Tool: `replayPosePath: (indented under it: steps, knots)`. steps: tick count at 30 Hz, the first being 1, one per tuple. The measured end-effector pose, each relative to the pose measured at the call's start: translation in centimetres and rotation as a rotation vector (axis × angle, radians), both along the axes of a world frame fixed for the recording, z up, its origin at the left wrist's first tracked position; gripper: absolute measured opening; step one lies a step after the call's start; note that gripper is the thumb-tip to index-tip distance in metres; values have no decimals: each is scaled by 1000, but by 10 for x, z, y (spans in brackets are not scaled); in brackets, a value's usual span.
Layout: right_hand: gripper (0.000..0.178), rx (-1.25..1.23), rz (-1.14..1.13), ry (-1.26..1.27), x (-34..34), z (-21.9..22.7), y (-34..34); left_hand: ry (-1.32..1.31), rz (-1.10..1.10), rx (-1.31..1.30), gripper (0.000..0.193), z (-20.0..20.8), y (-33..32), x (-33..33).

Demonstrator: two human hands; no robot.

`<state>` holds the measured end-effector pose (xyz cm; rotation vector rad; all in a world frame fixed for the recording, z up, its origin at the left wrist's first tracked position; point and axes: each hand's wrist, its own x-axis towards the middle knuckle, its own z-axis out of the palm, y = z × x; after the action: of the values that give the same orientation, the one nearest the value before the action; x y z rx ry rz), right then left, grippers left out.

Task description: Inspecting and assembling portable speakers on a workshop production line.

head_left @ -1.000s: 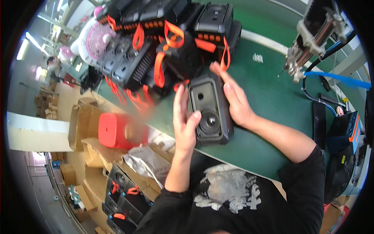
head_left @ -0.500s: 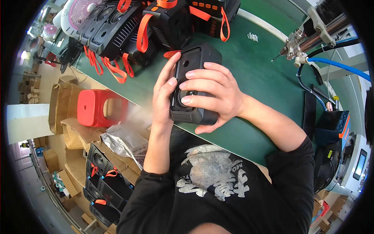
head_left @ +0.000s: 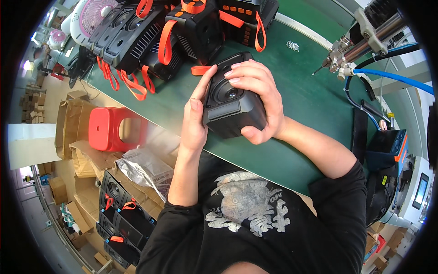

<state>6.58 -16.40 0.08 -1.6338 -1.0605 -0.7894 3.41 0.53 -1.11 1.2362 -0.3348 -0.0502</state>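
Note:
A black box-shaped speaker (head_left: 232,109) with a round driver is gripped between both of my hands over the near edge of the green table. My left hand (head_left: 196,114) presses along its left side, fingers pointing away from me. Across the right side and top lies my right hand (head_left: 267,98), its fingertips near the driver and its thumb on the near lower face. The speaker is tilted, its driver face turned up and to the left. An orange strap (head_left: 200,70) sticks out beside its far left corner.
More black speakers (head_left: 198,36) with orange straps crowd the table's far left. Small screws (head_left: 292,45) lie in a pile toward the back. A screwdriving machine (head_left: 335,59) with a blue hose hangs at right. Left of the table are a red stool (head_left: 102,130) and a carton of speakers (head_left: 121,219).
The speaker has tipped in my hands, so its near end face shows more. My right hand's fingers have moved up and its thumb has come onto the near face.

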Motion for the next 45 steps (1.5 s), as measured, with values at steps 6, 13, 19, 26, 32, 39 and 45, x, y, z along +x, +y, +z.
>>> replayPosePath:
  steps: [6,13,19,26,32,39,45]
  knots:
    - [59,17,-2,12,1,-2,1,-18,-6,14,94,0,1,0]
    - [58,4,-19,-3,-1,-2,0,-16,46,97,95,-1,-1,0]
    - [57,-20,-21,-13,-2,0,0,-8,14,5,91,0,0,-2]
    - [55,-211,-42,-37,-15,2,-3,-50,14,-19,85,-2,5,-1]
    - [50,-284,-90,-166,-20,9,5,-161,-6,45,71,6,15,-3]
    - [39,-344,-131,-233,-26,-4,10,-279,62,-26,64,-1,17,-4]
    - [46,-442,-207,-309,-27,-17,-2,-392,142,-15,63,4,20,-7]
